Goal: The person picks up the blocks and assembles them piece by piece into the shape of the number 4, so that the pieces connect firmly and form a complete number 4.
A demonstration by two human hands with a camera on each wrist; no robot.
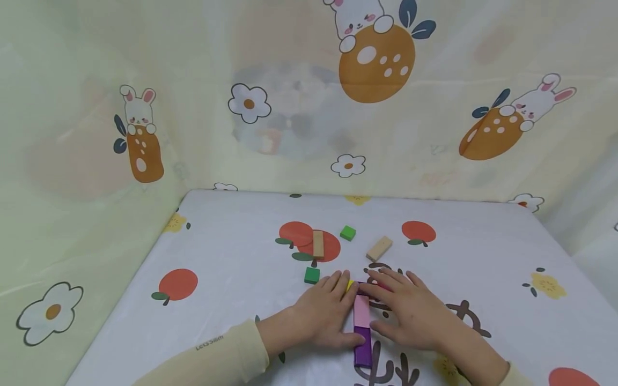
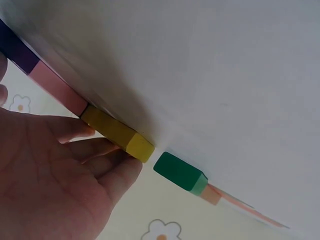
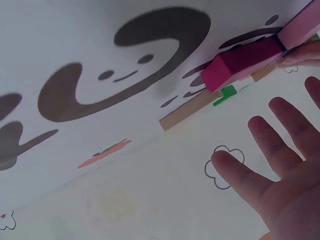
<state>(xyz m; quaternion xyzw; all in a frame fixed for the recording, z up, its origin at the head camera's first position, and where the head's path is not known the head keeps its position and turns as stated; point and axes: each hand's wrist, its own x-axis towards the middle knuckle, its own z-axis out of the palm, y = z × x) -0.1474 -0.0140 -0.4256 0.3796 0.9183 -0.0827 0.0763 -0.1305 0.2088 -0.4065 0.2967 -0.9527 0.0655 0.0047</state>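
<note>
A purple block (image 1: 363, 355) and a pink block (image 1: 361, 312) lie end to end between the two hands. Beyond them, a yellow block (image 2: 110, 126) angles left and a magenta block (image 3: 245, 61) angles right, both largely covered by fingers in the head view. My left hand (image 1: 324, 312) rests along the left side, its thumb on the purple block and its fingertips at the yellow one. On the other side my right hand (image 1: 412, 310) has its fingers spread, reaching over the magenta block in the head view and gripping nothing.
A dark green block (image 1: 311, 275) lies just past the left fingertips. Farther back are a light green block (image 1: 347, 233) and two plain wooden blocks, one upright in view (image 1: 318, 244), the other slanted (image 1: 379, 249). A printed cloth (image 1: 232, 241) covers the table; a curtain hangs behind.
</note>
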